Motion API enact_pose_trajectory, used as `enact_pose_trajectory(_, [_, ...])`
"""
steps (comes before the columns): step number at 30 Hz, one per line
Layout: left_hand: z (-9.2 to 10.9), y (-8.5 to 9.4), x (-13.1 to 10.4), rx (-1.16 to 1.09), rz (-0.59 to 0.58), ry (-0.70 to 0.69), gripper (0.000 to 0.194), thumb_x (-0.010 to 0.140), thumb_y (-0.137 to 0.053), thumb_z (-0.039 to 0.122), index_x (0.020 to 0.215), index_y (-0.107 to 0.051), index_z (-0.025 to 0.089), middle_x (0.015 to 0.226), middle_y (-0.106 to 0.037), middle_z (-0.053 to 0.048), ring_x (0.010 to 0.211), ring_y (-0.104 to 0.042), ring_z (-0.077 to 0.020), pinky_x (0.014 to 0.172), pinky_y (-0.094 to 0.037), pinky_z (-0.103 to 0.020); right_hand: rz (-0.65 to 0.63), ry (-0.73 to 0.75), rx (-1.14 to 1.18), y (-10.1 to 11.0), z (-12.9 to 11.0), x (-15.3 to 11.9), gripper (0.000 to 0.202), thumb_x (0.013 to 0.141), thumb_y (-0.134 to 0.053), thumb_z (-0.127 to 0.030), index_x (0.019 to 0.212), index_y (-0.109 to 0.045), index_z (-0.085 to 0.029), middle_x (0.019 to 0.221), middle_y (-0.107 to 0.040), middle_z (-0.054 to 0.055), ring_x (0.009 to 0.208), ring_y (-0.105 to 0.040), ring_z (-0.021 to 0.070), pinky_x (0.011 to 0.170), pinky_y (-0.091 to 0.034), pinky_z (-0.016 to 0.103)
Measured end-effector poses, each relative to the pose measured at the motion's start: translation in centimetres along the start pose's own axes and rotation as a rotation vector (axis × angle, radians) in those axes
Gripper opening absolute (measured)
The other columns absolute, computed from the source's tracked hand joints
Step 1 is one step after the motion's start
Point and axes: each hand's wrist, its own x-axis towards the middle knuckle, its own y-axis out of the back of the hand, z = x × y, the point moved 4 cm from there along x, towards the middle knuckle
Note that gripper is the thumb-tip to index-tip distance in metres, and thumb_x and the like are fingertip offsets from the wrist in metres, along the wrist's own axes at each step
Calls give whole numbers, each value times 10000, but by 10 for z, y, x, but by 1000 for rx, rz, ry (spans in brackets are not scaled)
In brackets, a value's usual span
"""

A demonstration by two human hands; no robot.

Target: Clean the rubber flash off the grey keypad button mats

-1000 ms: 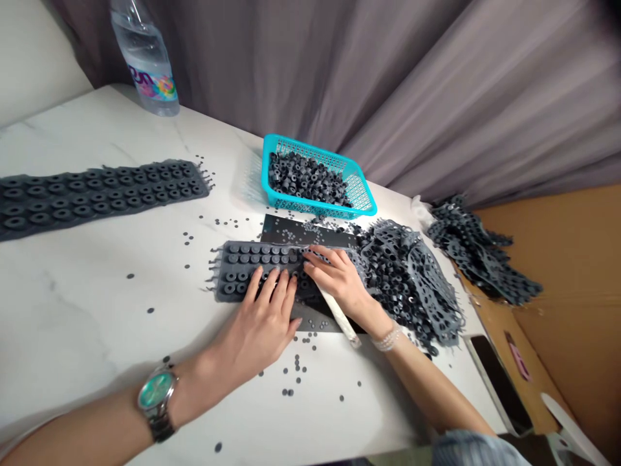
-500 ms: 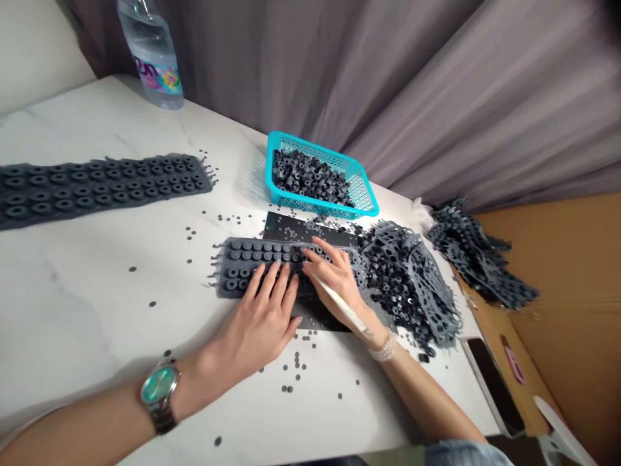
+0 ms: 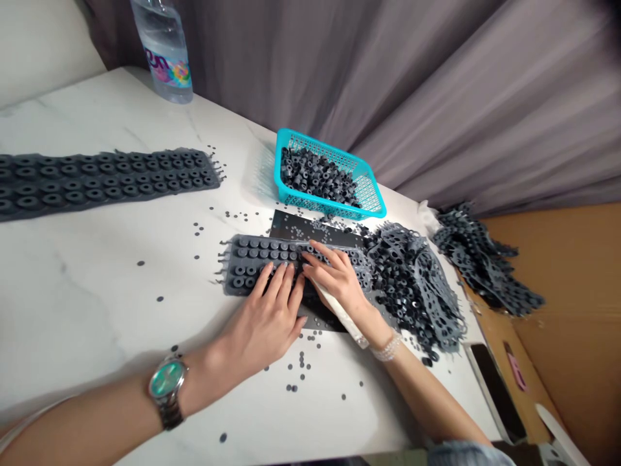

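A dark grey rubber sheet with rows of raised rings [image 3: 247,254] lies across a black mat [image 3: 286,225] on the white table. My left hand [image 3: 272,310] rests on the sheet's near edge, palm down with its fingers stretched out. My right hand [image 3: 339,281] is closed round a white, pen-like tool [image 3: 339,310] and sits over the middle of the sheet. The tool's working tip is hidden beneath my fingers. Touching the sheet's right end is a heap of small black rubber rings [image 3: 400,298], with perforated leftover sheets [image 3: 434,291] on it.
Behind the mat stands a turquoise basket [image 3: 330,208] holding many black rings. Another ringed sheet [image 3: 107,176] lies to the left, and a water bottle [image 3: 167,58] stands behind it. Small dark discs are scattered about. A phone [image 3: 497,391] lies at the right edge near a pink cutter [image 3: 515,367].
The whole view has shifted slightly, so things sit a little further right. My right hand has tilted the white tool slightly; my left hand stays on the sheet.
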Motion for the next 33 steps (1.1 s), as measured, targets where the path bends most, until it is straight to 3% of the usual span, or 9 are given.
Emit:
enact_pose_trajectory(4, [0,-1,0,-2,-21,4,606,956,-443,426,1364,-523,-15,1400,-525,-277,1334,-472,-384,1160,-266,-529,7,9,-26,3,4,5,204,993,-421,-140,1067,-602,-200,1235,-690,122,1364,-476,239,968,-460,419])
enact_pose_trajectory(8, [0,-1,0,10,-34,-3,623,955,-438,444,1393,-499,6,1417,-514,-263,1341,-466,-379,1157,-270,-538,279,-341,-65,12,36,-1,188,992,-433,-184,997,-611,-243,1218,-688,109,1299,-540,247,963,-474,462])
enact_pose_trajectory(11, [1,0,0,15,-37,-6,622,958,-427,447,1398,-495,14,1425,-508,-258,1335,-473,-374,1151,-279,-539,344,-475,-63,16,47,-6,135,974,-485,-221,974,-617,-249,1197,-698,101,1343,-497,282,998,-451,530])
enact_pose_trajectory(14, [2,0,0,22,-34,1,615,960,-424,434,1398,-493,8,1425,-504,-268,1332,-475,-377,1149,-276,-545,276,-387,-21,14,35,-2,120,963,-509,-211,980,-622,-249,1293,-654,90,1404,-421,291,1027,-427,547])
enact_pose_trajectory(20, [2,0,2,11,-37,2,607,958,-425,426,1360,-523,-17,1379,-541,-280,1316,-481,-391,1147,-266,-547,96,-138,92,-1,4,18,160,968,-501,-159,1000,-634,-243,1193,-715,61,1357,-489,240,988,-434,455])
enact_pose_trajectory(33, [2,2,2,-10,-45,8,589,962,-402,402,1361,-520,-14,1381,-544,-269,1297,-494,-389,1116,-310,-550,-10,-46,74,-9,6,25,206,987,-434,-148,1084,-596,-233,1249,-688,83,1403,-429,234,1033,-401,462])
